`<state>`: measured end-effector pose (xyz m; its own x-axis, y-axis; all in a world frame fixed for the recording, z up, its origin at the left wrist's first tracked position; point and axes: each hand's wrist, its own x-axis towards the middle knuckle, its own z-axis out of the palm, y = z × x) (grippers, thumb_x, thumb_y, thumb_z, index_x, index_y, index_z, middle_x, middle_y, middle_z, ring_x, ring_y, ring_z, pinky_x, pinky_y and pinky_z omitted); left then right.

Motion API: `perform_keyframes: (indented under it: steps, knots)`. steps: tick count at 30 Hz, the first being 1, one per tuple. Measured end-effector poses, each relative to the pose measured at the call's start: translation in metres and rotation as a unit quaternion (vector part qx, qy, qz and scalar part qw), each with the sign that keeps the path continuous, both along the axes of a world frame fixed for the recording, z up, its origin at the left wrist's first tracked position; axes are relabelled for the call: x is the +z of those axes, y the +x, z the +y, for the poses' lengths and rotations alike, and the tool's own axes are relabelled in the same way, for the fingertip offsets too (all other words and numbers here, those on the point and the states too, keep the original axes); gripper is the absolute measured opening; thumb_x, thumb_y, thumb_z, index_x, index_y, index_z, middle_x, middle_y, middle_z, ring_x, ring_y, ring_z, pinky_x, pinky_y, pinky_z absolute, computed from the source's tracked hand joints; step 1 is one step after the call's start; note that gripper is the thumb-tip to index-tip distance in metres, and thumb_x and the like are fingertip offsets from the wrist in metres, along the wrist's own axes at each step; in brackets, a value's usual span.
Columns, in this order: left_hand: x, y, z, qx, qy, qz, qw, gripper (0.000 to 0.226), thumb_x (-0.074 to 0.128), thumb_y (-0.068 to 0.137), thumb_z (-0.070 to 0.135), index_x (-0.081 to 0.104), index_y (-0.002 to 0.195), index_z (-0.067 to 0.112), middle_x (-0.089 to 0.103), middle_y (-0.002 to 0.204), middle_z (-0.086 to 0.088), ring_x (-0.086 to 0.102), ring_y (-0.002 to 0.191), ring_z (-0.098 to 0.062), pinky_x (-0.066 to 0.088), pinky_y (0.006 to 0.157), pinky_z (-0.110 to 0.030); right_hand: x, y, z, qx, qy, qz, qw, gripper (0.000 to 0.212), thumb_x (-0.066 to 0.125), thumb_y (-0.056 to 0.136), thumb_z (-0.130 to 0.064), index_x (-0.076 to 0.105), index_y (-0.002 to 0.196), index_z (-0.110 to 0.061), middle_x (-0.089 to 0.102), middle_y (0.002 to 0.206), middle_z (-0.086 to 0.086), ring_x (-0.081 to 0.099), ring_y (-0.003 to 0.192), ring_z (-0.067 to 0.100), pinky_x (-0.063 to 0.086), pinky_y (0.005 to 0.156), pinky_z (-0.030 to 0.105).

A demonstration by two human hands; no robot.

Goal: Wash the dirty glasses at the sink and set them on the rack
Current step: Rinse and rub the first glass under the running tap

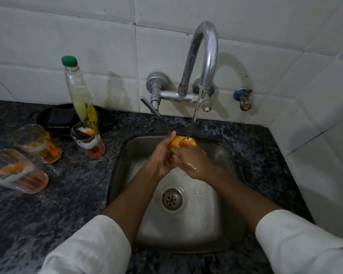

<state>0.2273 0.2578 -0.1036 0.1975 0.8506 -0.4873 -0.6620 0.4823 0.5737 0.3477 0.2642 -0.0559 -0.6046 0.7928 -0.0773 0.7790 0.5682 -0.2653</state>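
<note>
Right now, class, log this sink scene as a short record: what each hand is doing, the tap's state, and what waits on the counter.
left hand: grips the glass in the sink
right hand: grips the same glass
glass in the sink: orange inside, mouth under the stream
tap: running
sink: steel, drain uncovered
dirty glasses on counter: three, left of the sink, with orange residue
soap bottle: green cap, stands behind them
rack: not in view

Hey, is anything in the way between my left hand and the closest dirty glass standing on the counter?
Nothing visible. The left hand holds a glass under the tap over the sink; the nearest dirty glass stands upright to its left, with only bare counter between them.
</note>
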Motion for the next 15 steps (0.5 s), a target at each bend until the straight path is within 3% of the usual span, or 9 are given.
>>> perform_keyframes:
  steps: [2, 4, 5, 7, 9, 11, 12, 13, 15]
  knots:
    - [-0.002, 0.004, -0.006, 0.011, 0.014, -0.009, 1.0, 0.064, 0.068, 0.085, 0.052, 0.061, 0.121, -0.001, 0.067, 0.111, -0.019, 0.066, 0.098, -0.028, 0.055, 0.08, -0.037, -0.005, -0.004, 0.005, -0.053, -0.025, 0.099, 0.993, 0.022, 0.048, 0.089, -0.017, 0.062, 0.076, -0.007, 0.06, 0.075, 0.007, 0.059, 0.071, 0.023, 0.051, 0.066, 0.041]
    - [-0.006, 0.008, -0.006, 0.067, 0.024, -0.117, 0.991, 0.065, 0.081, 0.075, 0.038, 0.056, 0.122, 0.001, 0.062, 0.105, -0.02, 0.065, 0.084, -0.025, 0.057, 0.064, -0.03, -0.009, -0.019, 0.006, -0.192, -0.078, 0.31, 0.928, 0.025, 0.047, 0.091, -0.009, 0.066, 0.076, -0.002, 0.063, 0.07, 0.01, 0.062, 0.064, 0.018, 0.052, 0.063, 0.039]
    - [-0.005, 0.009, -0.005, 0.087, 0.019, -0.151, 0.984, 0.063, 0.082, 0.074, 0.032, 0.057, 0.121, -0.001, 0.062, 0.101, -0.02, 0.067, 0.078, -0.025, 0.06, 0.064, -0.031, -0.01, -0.021, 0.003, -0.197, -0.085, 0.346, 0.913, 0.026, 0.047, 0.094, -0.008, 0.066, 0.079, 0.0, 0.062, 0.07, 0.009, 0.062, 0.063, 0.011, 0.052, 0.061, 0.034]
    - [-0.002, 0.003, -0.005, 0.075, 0.003, -0.111, 0.991, 0.046, 0.072, 0.084, 0.031, 0.063, 0.115, -0.002, 0.069, 0.099, -0.019, 0.07, 0.085, -0.027, 0.059, 0.085, -0.04, -0.016, -0.006, -0.001, -0.051, 0.01, 0.198, 0.979, 0.023, 0.045, 0.097, -0.019, 0.063, 0.089, -0.008, 0.063, 0.081, 0.005, 0.062, 0.072, 0.007, 0.053, 0.065, 0.03]
    - [0.006, -0.003, -0.003, 0.039, -0.044, 0.033, 0.998, 0.045, 0.073, 0.084, 0.036, 0.066, 0.114, 0.003, 0.072, 0.1, -0.015, 0.071, 0.088, -0.026, 0.06, 0.08, -0.041, -0.023, 0.019, 0.004, 0.06, 0.033, 0.078, 0.995, 0.024, 0.045, 0.09, -0.032, 0.061, 0.101, -0.018, 0.062, 0.102, 0.0, 0.059, 0.09, 0.009, 0.052, 0.072, 0.031]
    - [0.008, 0.006, -0.003, 0.068, -0.074, 0.083, 0.991, 0.053, 0.08, 0.079, 0.03, 0.062, 0.124, 0.009, 0.072, 0.11, -0.014, 0.072, 0.094, -0.028, 0.061, 0.067, -0.038, -0.028, 0.026, 0.001, -0.012, -0.107, 0.233, 0.967, 0.025, 0.055, 0.083, -0.026, 0.066, 0.102, -0.015, 0.064, 0.107, 0.003, 0.062, 0.097, 0.015, 0.05, 0.074, 0.03]
    - [0.01, 0.014, -0.005, 0.109, -0.07, 0.096, 0.987, 0.053, 0.081, 0.078, 0.023, 0.06, 0.126, 0.015, 0.07, 0.114, -0.012, 0.071, 0.097, -0.029, 0.062, 0.067, -0.039, -0.025, 0.022, -0.005, -0.13, -0.191, 0.373, 0.899, 0.021, 0.059, 0.079, -0.015, 0.069, 0.098, -0.013, 0.067, 0.105, 0.006, 0.065, 0.098, 0.022, 0.051, 0.074, 0.031]
    - [0.011, 0.022, -0.007, 0.15, -0.057, 0.132, 0.978, 0.051, 0.08, 0.079, 0.015, 0.057, 0.124, 0.021, 0.067, 0.116, -0.009, 0.069, 0.099, -0.028, 0.062, 0.072, -0.043, -0.029, 0.016, -0.007, -0.268, -0.281, 0.495, 0.777, 0.022, 0.059, 0.077, -0.006, 0.07, 0.095, -0.012, 0.069, 0.103, 0.01, 0.067, 0.098, 0.027, 0.052, 0.074, 0.032]
    - [0.013, 0.03, -0.009, 0.193, 0.031, 0.285, 0.939, 0.05, 0.08, 0.075, 0.008, 0.055, 0.112, 0.032, 0.065, 0.112, 0.001, 0.067, 0.098, -0.017, 0.06, 0.085, -0.044, -0.035, 0.003, -0.019, -0.404, -0.408, 0.638, 0.513, 0.03, 0.055, 0.08, -0.008, 0.071, 0.104, -0.012, 0.07, 0.108, 0.015, 0.066, 0.099, 0.027, 0.052, 0.076, 0.034]
